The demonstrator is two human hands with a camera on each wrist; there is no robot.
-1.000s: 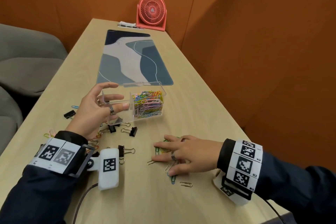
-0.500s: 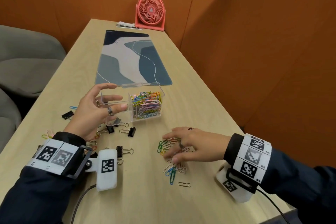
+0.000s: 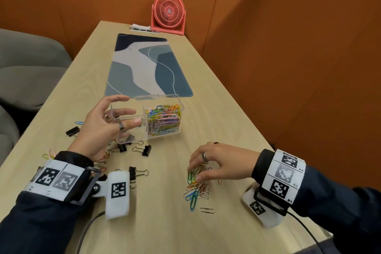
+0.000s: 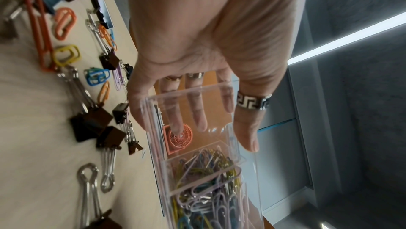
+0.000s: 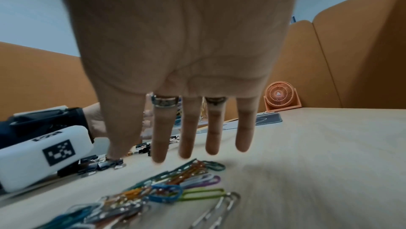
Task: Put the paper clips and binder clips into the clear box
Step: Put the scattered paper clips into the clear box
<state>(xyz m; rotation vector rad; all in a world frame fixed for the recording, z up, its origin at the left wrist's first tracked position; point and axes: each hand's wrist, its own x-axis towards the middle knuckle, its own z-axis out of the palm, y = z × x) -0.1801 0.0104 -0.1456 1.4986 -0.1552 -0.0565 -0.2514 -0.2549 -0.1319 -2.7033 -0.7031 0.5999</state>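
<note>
The clear box [image 3: 132,118] stands mid-table; its right compartment is packed with coloured paper clips [image 3: 164,120]. My left hand [image 3: 129,111] grips the box's left end, thumb on the near wall and fingers behind, which shows through the plastic in the left wrist view [image 4: 215,135]. My right hand [image 3: 194,173] arches over a loose pile of paper clips [image 3: 195,189], fingertips at its far edge. In the right wrist view its fingers [image 5: 191,145] reach down straight, just above the pile [image 5: 167,187], holding nothing. Black binder clips [image 3: 144,149] lie in front of the box.
More binder clips [image 3: 136,172] and paper clips [image 3: 49,153] lie around my left wrist, one binder clip [image 3: 72,130] further left. A silver clip [image 3: 206,210] lies alone near the pile. Beyond the box are a desk mat [image 3: 148,70] and a pink fan [image 3: 168,13]. Orange walls close in on the right.
My right hand has slid back to the right, raking the paper clips into a pile, and risen from flat to arched. The left hand has stayed on the box.
</note>
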